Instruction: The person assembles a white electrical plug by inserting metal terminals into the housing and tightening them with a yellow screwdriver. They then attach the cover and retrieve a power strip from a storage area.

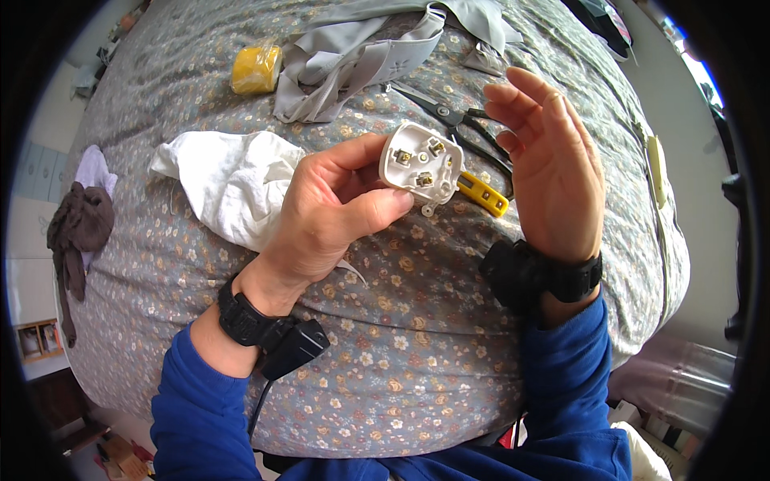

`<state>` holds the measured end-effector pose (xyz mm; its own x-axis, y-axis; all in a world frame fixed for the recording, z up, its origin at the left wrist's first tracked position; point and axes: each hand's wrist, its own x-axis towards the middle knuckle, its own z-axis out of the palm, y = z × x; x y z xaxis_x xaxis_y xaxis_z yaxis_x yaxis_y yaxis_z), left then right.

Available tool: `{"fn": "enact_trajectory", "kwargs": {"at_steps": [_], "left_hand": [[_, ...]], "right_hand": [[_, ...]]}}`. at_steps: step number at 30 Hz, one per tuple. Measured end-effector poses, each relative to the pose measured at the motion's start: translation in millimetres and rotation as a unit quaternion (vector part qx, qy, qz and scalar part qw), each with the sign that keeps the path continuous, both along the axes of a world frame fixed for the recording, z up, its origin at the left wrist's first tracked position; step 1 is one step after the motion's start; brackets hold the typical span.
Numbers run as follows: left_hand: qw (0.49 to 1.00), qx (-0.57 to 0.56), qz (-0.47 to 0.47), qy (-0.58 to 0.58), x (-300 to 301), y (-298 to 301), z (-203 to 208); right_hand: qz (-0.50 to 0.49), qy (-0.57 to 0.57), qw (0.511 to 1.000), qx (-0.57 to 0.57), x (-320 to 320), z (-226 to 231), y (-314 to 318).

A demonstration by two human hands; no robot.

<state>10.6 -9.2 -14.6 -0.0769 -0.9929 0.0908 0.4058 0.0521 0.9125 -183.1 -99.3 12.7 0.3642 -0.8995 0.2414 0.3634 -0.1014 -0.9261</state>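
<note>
Plug shell (422, 167) faces up, lengthwise toward wearer, pinched in left hand (323, 202); right hand (557, 164) loosely extended, empty.

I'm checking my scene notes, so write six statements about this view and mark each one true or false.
1. The left hand holds a white plastic shell. True.
2. The right hand grips that shell too. False: it is open and apart from the shell.
3. A yellow roll lies to the left of the grey cloth. True.
4. The scissors lie on the white cloth. False: they lie on the floral cover, to the right of that cloth.
5. Brass-coloured parts show inside the shell. True.
6. The yellow tool lies to the left of the shell. False: it lies to its right.
</note>
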Motion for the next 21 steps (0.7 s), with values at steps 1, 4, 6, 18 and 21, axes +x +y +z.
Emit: {"fn": "enact_trajectory", "kwargs": {"at_steps": [1, 4, 6, 18, 21], "left_hand": [[1.000, -0.003, -0.001, 0.004, -0.3, 0.1, -0.1], [1.000, 0.000, 0.001, 0.003, 0.6, -0.2, -0.4], [1.000, 0.002, 0.007, 0.007, 1.0, 0.3, -0.8], [0.999, 0.000, 0.008, 0.041, 1.4, 0.0, -2.5], [0.998, -0.006, 0.013, 0.053, 3.2, -0.6, -2.3]], "right_hand": [[-0.033, 0.000, 0.999, 0.037, -2.3, -0.3, -2.5], [0.018, 0.039, 0.999, -0.029, -4.5, -3.5, -1.3], [0.076, 0.024, 0.996, -0.047, -4.0, -4.7, 2.1], [0.147, 0.117, 0.982, -0.036, -2.1, -0.6, 8.0], [0.136, 0.105, 0.984, -0.041, -3.0, -1.1, 4.3]]}}
